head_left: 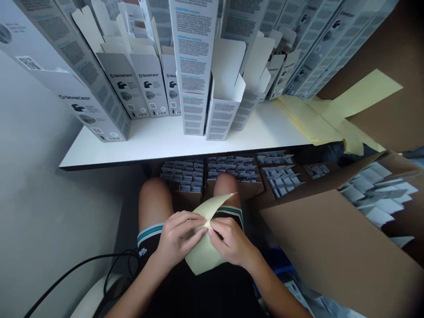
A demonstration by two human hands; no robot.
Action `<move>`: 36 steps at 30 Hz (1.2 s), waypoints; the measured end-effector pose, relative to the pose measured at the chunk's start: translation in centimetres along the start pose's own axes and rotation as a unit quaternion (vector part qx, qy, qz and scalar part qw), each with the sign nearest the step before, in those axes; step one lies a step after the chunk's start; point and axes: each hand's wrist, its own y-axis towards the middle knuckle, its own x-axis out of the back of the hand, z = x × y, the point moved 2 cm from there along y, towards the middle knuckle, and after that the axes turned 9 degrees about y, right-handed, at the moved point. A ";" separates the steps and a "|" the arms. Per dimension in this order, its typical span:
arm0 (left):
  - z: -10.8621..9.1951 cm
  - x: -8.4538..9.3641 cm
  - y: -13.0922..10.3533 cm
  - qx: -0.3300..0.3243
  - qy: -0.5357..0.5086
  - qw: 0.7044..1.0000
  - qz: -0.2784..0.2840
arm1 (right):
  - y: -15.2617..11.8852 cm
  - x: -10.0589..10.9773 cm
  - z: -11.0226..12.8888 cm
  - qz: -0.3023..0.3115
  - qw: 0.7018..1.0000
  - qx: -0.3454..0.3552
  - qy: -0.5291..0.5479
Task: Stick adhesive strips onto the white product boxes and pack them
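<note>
A pale yellow sheet of paper (208, 256) is held over my lap, its upper part curling up to a point on the right. My left hand (181, 234) pinches it near the middle between thumb and fingers. Close beside it, my right hand (228, 238) pinches the same sheet, with the two sets of fingertips almost touching. Whatever lies right between the fingertips is too small to make out. Similar yellow sheets (308, 119) lie at the right end of the white table (152, 141), in front of me.
Grey printed SilverCrest boxes (122, 84) stand along the table, some with open flaps. Below it sit cartons (235, 187) packed with small boxes. A large open cardboard carton (308, 247) stands close at my right. A black cable (79, 265) runs at lower left beside the wall.
</note>
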 end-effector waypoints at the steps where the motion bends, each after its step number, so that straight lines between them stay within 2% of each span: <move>1: 0.1 0.1 0.0 -0.003 0.008 1.000 0.000 | 0.1 0.0 0.1 0.002 1.000 0.001 -0.013; 11: 0.1 0.7 0.6 -0.022 0.077 0.997 0.021 | 1.0 0.1 0.4 0.045 0.998 -0.033 -0.001; 19: -0.4 0.2 0.6 -0.013 0.081 0.997 0.001 | 0.9 0.1 0.2 0.031 0.998 -0.046 0.007; 24: -0.4 -0.2 0.5 0.007 0.060 0.998 -0.013 | 1.0 0.1 0.2 0.031 0.998 -0.054 0.005; 36: -0.1 -0.2 0.0 0.061 -0.011 0.998 0.008 | 1.0 -0.4 -0.1 0.045 0.996 -0.070 0.017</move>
